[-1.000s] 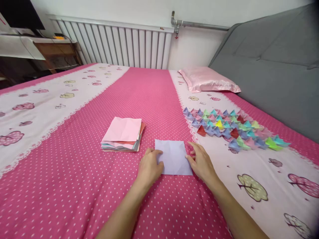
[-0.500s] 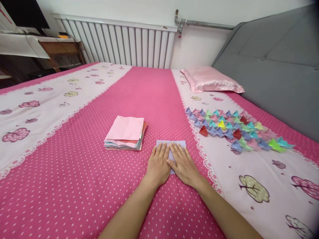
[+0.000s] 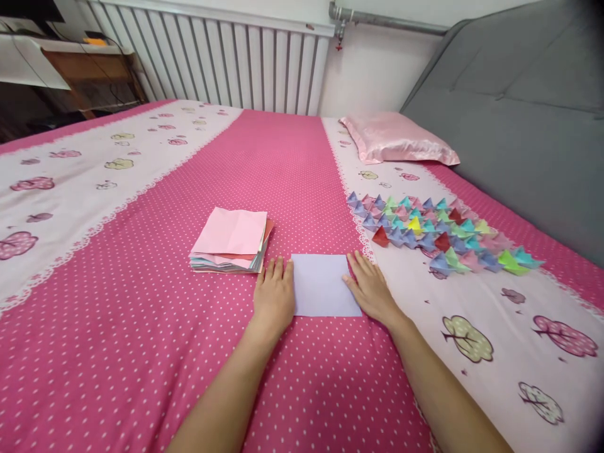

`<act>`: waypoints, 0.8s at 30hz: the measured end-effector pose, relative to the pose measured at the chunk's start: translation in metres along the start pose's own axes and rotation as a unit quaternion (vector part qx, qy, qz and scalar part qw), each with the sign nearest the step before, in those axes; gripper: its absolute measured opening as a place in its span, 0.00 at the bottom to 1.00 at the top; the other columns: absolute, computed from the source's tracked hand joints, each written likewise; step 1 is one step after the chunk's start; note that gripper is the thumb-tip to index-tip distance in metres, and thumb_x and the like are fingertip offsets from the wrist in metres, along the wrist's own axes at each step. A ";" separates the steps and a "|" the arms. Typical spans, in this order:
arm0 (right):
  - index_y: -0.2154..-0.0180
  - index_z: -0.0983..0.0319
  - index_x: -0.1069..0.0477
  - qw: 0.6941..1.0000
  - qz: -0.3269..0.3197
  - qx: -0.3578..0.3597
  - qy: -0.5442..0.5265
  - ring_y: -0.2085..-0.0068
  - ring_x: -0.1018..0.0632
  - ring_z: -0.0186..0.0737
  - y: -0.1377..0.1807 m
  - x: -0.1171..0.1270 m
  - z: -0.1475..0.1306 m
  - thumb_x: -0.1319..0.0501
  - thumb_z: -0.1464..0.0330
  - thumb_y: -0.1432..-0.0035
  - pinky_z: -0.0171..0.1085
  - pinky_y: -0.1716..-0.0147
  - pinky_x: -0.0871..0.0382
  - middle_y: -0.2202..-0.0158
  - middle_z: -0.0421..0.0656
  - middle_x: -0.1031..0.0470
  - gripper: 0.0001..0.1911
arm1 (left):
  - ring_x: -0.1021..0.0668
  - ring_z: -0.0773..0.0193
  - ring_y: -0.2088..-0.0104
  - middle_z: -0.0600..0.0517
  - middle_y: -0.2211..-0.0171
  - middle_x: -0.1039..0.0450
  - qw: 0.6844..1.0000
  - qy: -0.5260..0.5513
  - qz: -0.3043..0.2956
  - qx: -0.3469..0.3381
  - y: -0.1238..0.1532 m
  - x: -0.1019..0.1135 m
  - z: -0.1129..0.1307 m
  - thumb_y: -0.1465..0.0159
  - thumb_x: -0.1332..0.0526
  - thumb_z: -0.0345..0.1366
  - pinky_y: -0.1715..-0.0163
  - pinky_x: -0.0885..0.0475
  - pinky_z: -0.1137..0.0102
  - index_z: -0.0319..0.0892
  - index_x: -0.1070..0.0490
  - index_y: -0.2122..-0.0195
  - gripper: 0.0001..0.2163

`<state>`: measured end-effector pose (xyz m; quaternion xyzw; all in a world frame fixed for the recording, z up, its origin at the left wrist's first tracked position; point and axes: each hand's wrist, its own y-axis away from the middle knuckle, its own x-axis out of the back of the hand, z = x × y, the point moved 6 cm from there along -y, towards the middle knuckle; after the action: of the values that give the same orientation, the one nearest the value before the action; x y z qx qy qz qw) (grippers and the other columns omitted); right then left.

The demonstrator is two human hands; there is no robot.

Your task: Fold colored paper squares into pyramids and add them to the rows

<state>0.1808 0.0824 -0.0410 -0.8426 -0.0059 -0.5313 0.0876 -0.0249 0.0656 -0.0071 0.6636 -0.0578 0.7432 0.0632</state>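
Head view: the lavender sheet (image 3: 324, 286) was flanked by left hand (image 3: 275, 297) and right hand (image 3: 372, 288) (outspread, nothing gripped), presumably to steady it.

Bed (image 3: 264, 170) carries lilac sheet (image 3: 321, 286), paper stack (image 3: 230, 236), boats (image 3: 442, 241), pillow (image 3: 399, 139).

sheet (image 3: 326, 286): smooth matt paper | bedspread (image 3: 274, 170): matt cloth | pillow (image 3: 399, 137): glossy cloth | pipe (image 3: 396, 22): metal

We see a left grip (image 3: 274, 296) and right grip (image 3: 370, 289), both bare hands with slim fingers (image 3: 279, 269), and smooth, slender forearms (image 3: 231, 385), bare down to the view's lower edge.
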 end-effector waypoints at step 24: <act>0.61 0.56 0.23 0.970 -0.071 0.061 -0.226 0.76 0.33 0.33 -0.001 0.012 0.012 0.41 0.64 0.47 0.34 0.74 0.37 0.69 0.42 0.28 0.12 | 0.29 0.66 0.69 0.52 0.70 0.28 0.939 0.308 -0.059 -0.139 -0.015 -0.001 -0.015 0.41 0.44 0.33 0.65 0.34 0.72 0.49 0.27 0.53 0.15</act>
<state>0.1968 0.0840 -0.0353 -0.9314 -0.1174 -0.3307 0.0969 -0.0368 0.0832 -0.0099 0.3887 -0.0989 0.8910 0.2127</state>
